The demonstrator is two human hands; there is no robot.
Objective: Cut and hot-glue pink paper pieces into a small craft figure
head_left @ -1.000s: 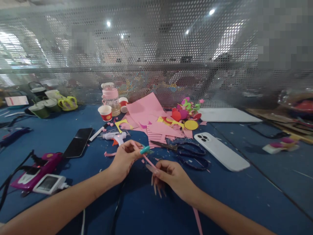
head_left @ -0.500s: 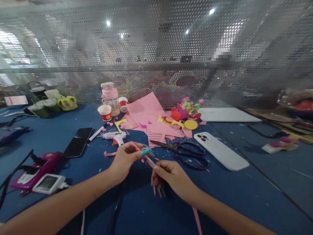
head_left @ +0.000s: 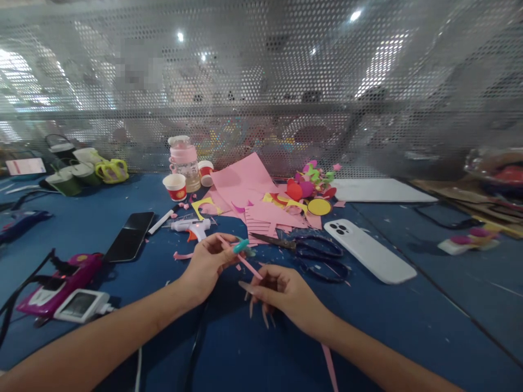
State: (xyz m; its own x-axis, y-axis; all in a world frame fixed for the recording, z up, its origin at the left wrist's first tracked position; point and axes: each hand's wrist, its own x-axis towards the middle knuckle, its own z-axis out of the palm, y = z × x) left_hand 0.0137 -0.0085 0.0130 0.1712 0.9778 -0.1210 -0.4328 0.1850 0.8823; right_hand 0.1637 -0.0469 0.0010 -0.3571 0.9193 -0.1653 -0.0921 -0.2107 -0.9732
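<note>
My left hand [head_left: 208, 261] is closed around the upper end of a thin pink paper strip [head_left: 244, 263], held above the blue table [head_left: 408, 321]. A teal nail shows at its fingertip. My right hand [head_left: 281, 291] pinches the same strip lower down, with long nails pointing downward. The strip runs on under my right wrist toward the table's front edge [head_left: 330, 369]. Black scissors [head_left: 310, 251] lie just beyond my right hand. A small white glue gun [head_left: 192, 227] lies beyond my left hand.
Pink paper sheets [head_left: 245, 185] and coloured cut-outs [head_left: 310, 188] lie at mid-table. A white phone [head_left: 368, 250] lies right, a black phone [head_left: 131, 235] left. Paper cups [head_left: 176, 187], a pink bottle [head_left: 183, 160], a purple device [head_left: 61, 280] and cables lie left. A perforated metal screen [head_left: 261, 81] stands behind.
My right hand has slid slightly down the strip and its fingers have spread a little. My left hand has stayed almost still.
</note>
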